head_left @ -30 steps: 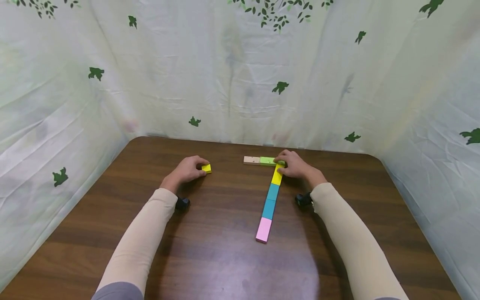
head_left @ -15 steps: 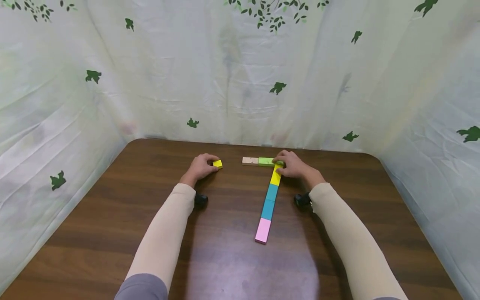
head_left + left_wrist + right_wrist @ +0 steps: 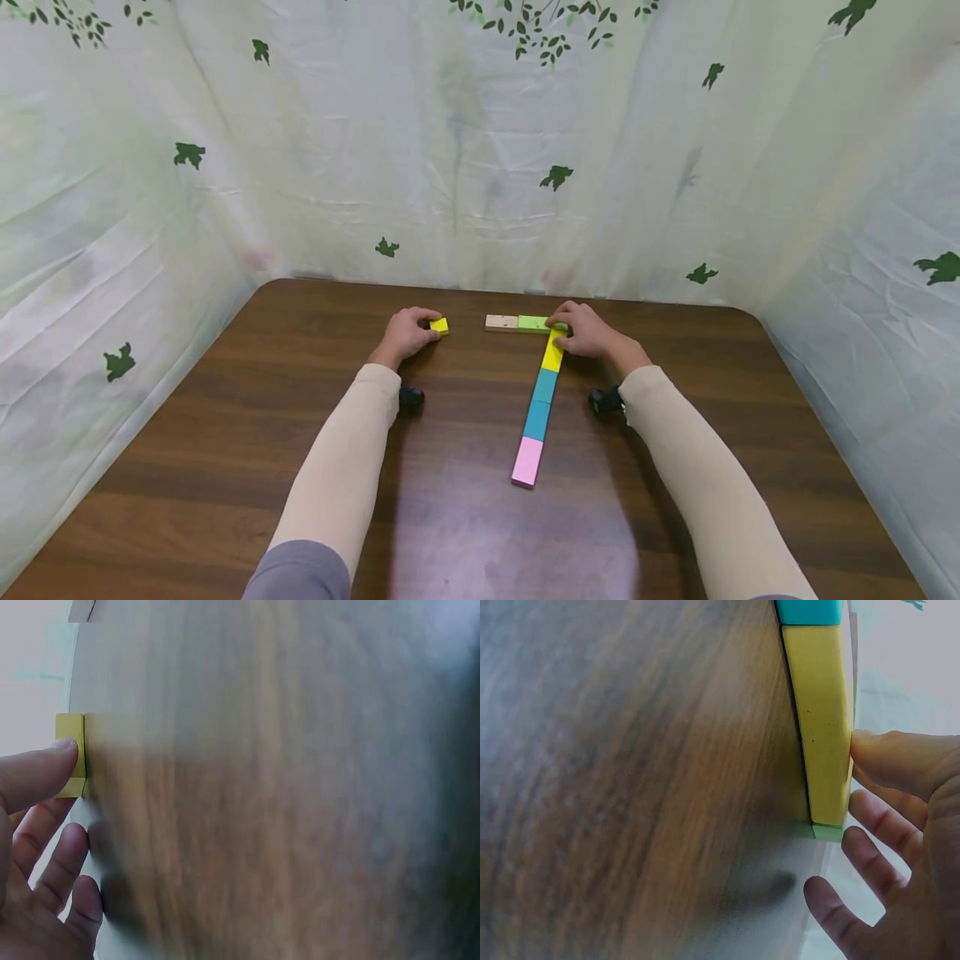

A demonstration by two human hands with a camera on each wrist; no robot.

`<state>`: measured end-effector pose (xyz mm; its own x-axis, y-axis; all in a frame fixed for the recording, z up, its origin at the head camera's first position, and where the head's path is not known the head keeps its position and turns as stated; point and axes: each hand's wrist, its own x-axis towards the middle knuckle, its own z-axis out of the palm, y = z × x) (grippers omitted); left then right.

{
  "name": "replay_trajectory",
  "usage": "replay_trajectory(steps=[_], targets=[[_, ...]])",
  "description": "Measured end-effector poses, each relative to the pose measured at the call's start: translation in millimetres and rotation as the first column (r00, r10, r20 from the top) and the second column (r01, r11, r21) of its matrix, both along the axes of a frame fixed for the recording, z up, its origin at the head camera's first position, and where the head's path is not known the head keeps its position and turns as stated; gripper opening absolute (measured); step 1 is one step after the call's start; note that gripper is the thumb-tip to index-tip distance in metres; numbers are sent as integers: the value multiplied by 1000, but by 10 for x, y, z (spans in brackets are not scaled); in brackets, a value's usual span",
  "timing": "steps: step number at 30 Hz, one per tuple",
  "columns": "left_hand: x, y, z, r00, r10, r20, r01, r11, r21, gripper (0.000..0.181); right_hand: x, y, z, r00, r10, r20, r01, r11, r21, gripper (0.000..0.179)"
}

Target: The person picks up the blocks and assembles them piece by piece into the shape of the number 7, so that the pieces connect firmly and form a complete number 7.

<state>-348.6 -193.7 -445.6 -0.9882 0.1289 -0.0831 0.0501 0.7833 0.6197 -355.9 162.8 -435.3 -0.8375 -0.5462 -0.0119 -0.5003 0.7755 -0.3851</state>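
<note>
My left hand (image 3: 408, 333) pinches a small yellow block (image 3: 440, 326) between thumb and fingers at the far left of the row. In the left wrist view the thumb lies across the yellow block (image 3: 70, 727). My right hand (image 3: 592, 333) rests on the corner where a light green block (image 3: 532, 324) meets another yellow block (image 3: 552, 357). Its thumb touches the yellow block (image 3: 821, 727) in the right wrist view, with the other fingers loosely bent; the index finger is partly hidden there. A pale wooden block (image 3: 501, 322) lies end to end with the green one.
From the right-hand yellow block, two teal blocks (image 3: 541, 402) and a pink block (image 3: 527, 462) run in line toward the front of the brown wooden table (image 3: 450, 467). A pale curtain (image 3: 375, 150) with leaf and bird prints surrounds the table's back and sides.
My left hand has moved right with its yellow block, closer to the pale wooden block, and slowed in the last half second. My right hand and the laid blocks have stayed put.
</note>
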Motion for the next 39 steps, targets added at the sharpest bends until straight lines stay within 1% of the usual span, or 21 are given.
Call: replay_trajectory(steps=[4, 7, 11, 14, 16, 19, 24, 31, 39], targets=[[-12, 55, -1, 1000, -3, -29, 2, 1000, -21, 42, -16, 13, -16, 1000, -10, -1, 10, 1000, 4, 41], [-15, 114, 10, 997, -39, -70, 35, 998, -57, 40, -17, 12, -14, 1000, -7, -4, 7, 1000, 5, 41], [-25, 210, 22, 987, -103, -121, 89, 989, -118, 38, 12, -2, 10, 1000, -9, -8, 9, 1000, 6, 41], [-48, 278, 25, 983, -129, -132, 110, 984, -143, 37, 36, -16, 29, 1000, -17, 0, 17, 1000, 1, 40], [-61, 315, 30, 983, -137, -124, 119, 983, -143, 36, 41, -22, 29, 1000, -18, 6, 18, 1000, -4, 40], [-73, 355, 32, 985, -136, -104, 121, 983, -137, 37, 37, -24, 21, 1000, -18, 8, 18, 1000, 2, 40], [-78, 410, 30, 991, -102, -81, 94, 991, -99, 37, 32, -9, 21, 1000, -19, 11, 18, 1000, 9, 40], [-111, 515, 16, 992, -86, -92, 81, 995, -55, 36, 18, 0, 34, 1000, -23, 10, 23, 1000, 13, 40], [-148, 591, -13, 991, -63, -115, 56, 997, -59, 36, 13, -1, 12, 1000, -14, 7, 14, 1000, 15, 40]])
